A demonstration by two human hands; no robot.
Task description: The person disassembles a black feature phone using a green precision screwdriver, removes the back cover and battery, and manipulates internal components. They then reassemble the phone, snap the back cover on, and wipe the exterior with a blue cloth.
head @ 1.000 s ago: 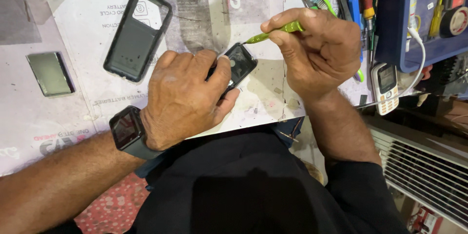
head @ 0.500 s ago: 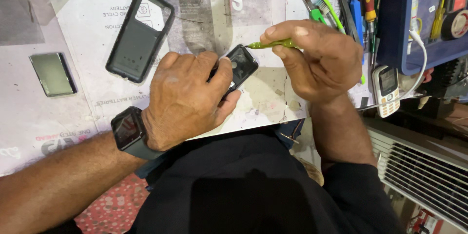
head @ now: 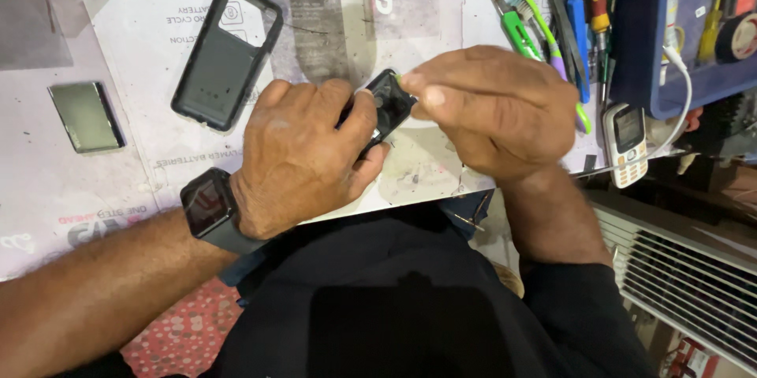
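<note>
My left hand lies over a black phone on the workbench and pins it down, with the thumb on its edge. A dark smartwatch sits on that wrist. My right hand is closed around a thin green tool; only its tip shows at my fingertips, right at the phone's upper corner. Most of the phone is hidden under my left hand.
A black phone case lies at the upper left, with a small grey-green panel further left. Screwdrivers and green tools lie beside a blue tray. A small white keypad phone sits at the bench's right edge.
My right hand has moved down and left, bringing the green tool from above the phone to its upper corner. The tool's shaft is now hidden in my fist. My left hand stayed put.
</note>
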